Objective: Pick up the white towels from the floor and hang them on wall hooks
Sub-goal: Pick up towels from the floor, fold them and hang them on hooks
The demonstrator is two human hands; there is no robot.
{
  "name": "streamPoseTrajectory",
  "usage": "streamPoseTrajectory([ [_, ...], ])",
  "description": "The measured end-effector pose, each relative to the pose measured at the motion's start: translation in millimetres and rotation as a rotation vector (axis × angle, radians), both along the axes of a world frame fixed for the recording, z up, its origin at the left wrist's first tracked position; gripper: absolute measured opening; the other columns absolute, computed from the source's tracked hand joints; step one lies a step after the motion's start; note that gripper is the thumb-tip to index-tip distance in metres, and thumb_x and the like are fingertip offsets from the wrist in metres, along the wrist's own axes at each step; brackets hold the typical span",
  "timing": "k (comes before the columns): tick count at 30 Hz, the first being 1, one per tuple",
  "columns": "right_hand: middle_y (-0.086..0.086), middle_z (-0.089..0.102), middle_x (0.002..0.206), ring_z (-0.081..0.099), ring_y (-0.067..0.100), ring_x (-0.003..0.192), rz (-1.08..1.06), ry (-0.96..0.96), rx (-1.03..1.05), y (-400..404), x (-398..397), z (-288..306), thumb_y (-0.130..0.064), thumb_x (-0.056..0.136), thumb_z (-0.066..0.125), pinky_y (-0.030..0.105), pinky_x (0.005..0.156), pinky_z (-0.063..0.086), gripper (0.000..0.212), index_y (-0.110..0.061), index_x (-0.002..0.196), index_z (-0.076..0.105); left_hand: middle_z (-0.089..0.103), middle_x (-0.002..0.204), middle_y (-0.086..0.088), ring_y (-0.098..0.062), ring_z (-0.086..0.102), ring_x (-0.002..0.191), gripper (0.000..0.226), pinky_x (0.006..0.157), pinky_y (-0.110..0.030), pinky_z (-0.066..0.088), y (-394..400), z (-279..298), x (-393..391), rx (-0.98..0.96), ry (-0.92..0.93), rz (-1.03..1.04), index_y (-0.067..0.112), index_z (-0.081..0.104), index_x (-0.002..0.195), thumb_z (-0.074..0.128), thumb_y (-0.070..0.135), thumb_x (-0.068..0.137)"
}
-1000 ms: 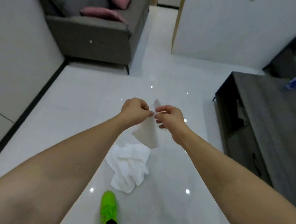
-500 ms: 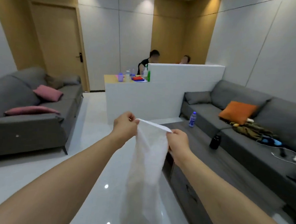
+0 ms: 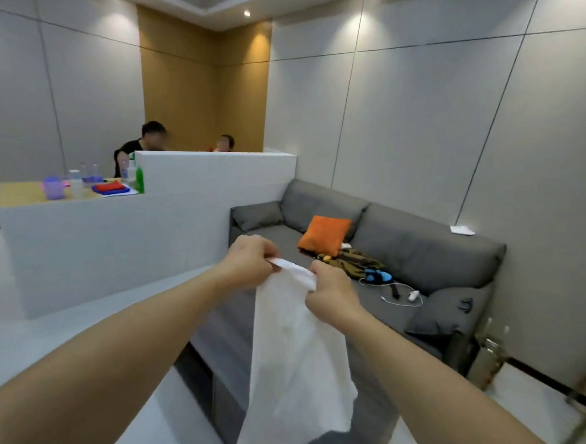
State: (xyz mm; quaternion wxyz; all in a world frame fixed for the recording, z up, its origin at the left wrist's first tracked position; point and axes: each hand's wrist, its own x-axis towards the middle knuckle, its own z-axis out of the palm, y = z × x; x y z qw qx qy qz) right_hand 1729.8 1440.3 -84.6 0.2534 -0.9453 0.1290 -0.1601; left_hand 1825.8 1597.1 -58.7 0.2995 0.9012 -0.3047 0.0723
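Note:
A thin white towel [image 3: 297,359] hangs in front of me at chest height, its lower end dropping out of the bottom of the view. My left hand [image 3: 249,262] pinches its top edge on the left. My right hand [image 3: 332,289] grips the same edge a short way to the right, so the hem is stretched between both hands. No wall hook and no other towel is in view.
A dark low table [image 3: 230,382] stands right below my hands. Behind it is a grey sofa [image 3: 420,250] with an orange cushion [image 3: 325,234] and loose items. A white partition counter [image 3: 112,241] runs on the left, with two people seated behind it.
The view has swung up from the floor and to the right, toward the sofa wall. The towel came up from the floor pile, and both hands keep hold of its top edge.

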Motion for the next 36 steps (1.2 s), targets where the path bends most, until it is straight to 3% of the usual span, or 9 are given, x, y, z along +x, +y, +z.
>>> streamPoseTrajectory([
  [9,0.006,0.063,0.088,0.059,0.024,0.078,-0.414,0.108,-0.073,-157.4,57.9,2.8,-0.006,0.083,0.050,0.035,0.063,0.052,0.016,-0.014,0.087,0.063,0.067,0.108,-0.013,-0.032,0.059,0.100,0.039,0.080,-0.028,0.046,-80.1,7.1,109.2,-0.155,-0.039,0.317,0.020,0.070,0.106,0.049,0.006,0.077],
  [13,0.002,0.063,0.093,0.060,0.022,0.085,-0.214,-0.152,0.230,-177.3,94.9,27.6,-0.002,0.076,0.049,0.039,0.075,0.055,0.029,-0.025,0.084,0.065,0.058,0.124,0.006,-0.016,0.054,0.114,0.059,0.087,-0.028,0.044,-142.1,-11.2,109.9,-0.025,0.075,-0.057,0.026,0.054,0.129,0.076,0.032,0.074],
  [15,-0.001,0.063,0.090,0.061,0.020,0.082,-0.074,-0.198,0.241,-176.2,113.9,37.9,-0.009,0.072,0.057,0.032,0.064,0.053,0.022,-0.030,0.077,0.061,0.063,0.108,0.014,-0.008,0.058,0.099,0.053,0.077,-0.025,0.048,-180.0,-17.3,103.4,-0.085,0.128,-0.194,0.033,0.059,0.118,0.079,0.038,0.070],
  [17,-0.003,0.062,0.087,0.058,0.018,0.077,0.002,-0.135,0.058,-183.3,131.3,40.7,-0.014,0.071,0.063,0.030,0.059,0.049,0.017,-0.030,0.074,0.057,0.066,0.082,0.010,-0.013,0.061,0.082,0.011,0.063,-0.025,0.047,-208.0,-19.1,106.1,-0.160,0.082,-0.158,0.030,0.067,0.089,0.071,0.029,0.079],
  [20,0.004,0.064,0.090,0.055,0.024,0.077,-0.088,-0.027,-0.294,-216.5,152.9,38.1,-0.010,0.077,0.056,0.033,0.063,0.045,0.015,-0.024,0.082,0.059,0.065,0.075,0.007,-0.016,0.057,0.077,0.022,0.059,-0.026,0.041,-216.2,-9.2,128.2,-0.236,-0.010,0.012,0.022,0.072,0.083,0.055,0.009,0.081],
  [27,0.004,0.074,0.084,0.070,0.022,0.081,0.307,-0.195,0.524,-255.8,203.0,49.9,-0.020,0.069,0.070,0.041,0.074,0.059,0.014,-0.021,0.083,0.069,0.066,0.102,-0.001,-0.020,0.059,0.095,0.034,0.074,-0.027,0.046,-244.0,8.2,143.8,-0.284,0.130,0.181,0.022,0.067,0.106,0.050,0.004,0.082],
  [29,0.003,0.072,0.086,0.069,0.020,0.083,0.407,-0.166,0.528,-254.4,215.6,54.7,-0.030,0.060,0.068,0.034,0.067,0.057,0.021,-0.024,0.080,0.065,0.068,0.099,-0.002,-0.020,0.062,0.092,0.028,0.073,-0.030,0.049,-266.7,10.2,138.7,-0.318,0.140,0.202,0.022,0.066,0.105,0.057,0.010,0.081],
  [32,0.010,0.069,0.093,0.066,0.027,0.088,0.436,-0.188,0.534,-262.2,234.8,48.7,-0.019,0.081,0.061,0.034,0.068,0.050,0.010,-0.014,0.090,0.063,0.067,0.090,0.001,-0.017,0.063,0.087,0.011,0.069,-0.032,0.051,-282.8,17.2,139.3,-0.476,0.110,0.299,0.027,0.066,0.091,0.061,0.021,0.084],
  [36,0.011,0.069,0.088,0.062,0.015,0.074,0.570,-0.136,0.526,-283.7,242.3,42.8,-0.047,0.084,0.068,0.031,0.064,0.050,0.041,-0.007,0.093,0.066,0.066,0.083,0.003,-0.017,0.063,0.081,0.018,0.068,-0.032,0.053,-277.8,24.5,142.9,-0.589,0.049,0.433,0.028,0.067,0.081,0.054,0.032,0.093],
])
